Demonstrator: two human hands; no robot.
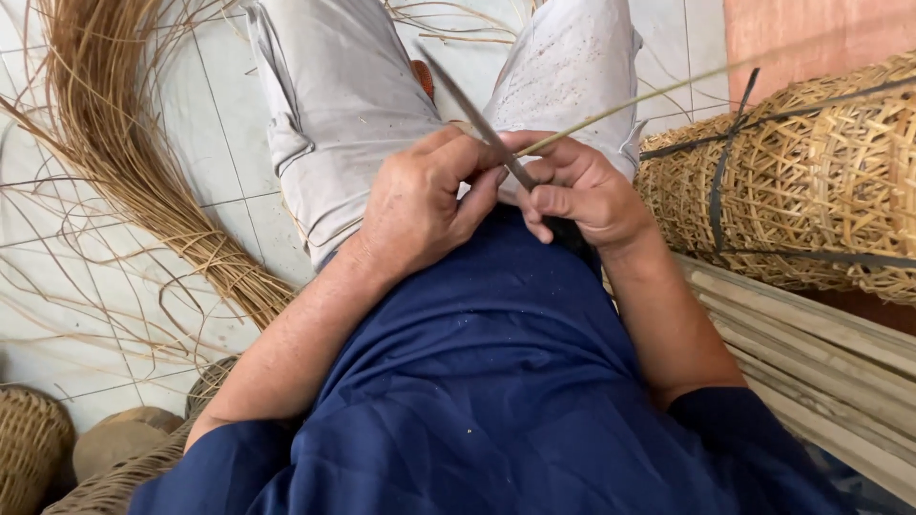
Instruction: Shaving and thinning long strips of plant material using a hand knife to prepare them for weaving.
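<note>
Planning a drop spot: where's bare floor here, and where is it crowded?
Barest: tiled floor between the fibre bundle and the left trouser leg. Lower-left tiles carry loose strands. Right is crowded: tied woven baskets over stacked bamboo slats. Both hands, left, right, fill the lap with blade and strip.

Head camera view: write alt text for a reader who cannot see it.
A seated person's right hand holds a knife against a thin green strip that the left hand pinches. Loose fibre bundle lies left on the tiled floor; bound woven baskets right.

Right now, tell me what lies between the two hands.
In the head view, a knife blade and a thin green strip cross between the left hand and the right hand.
</note>
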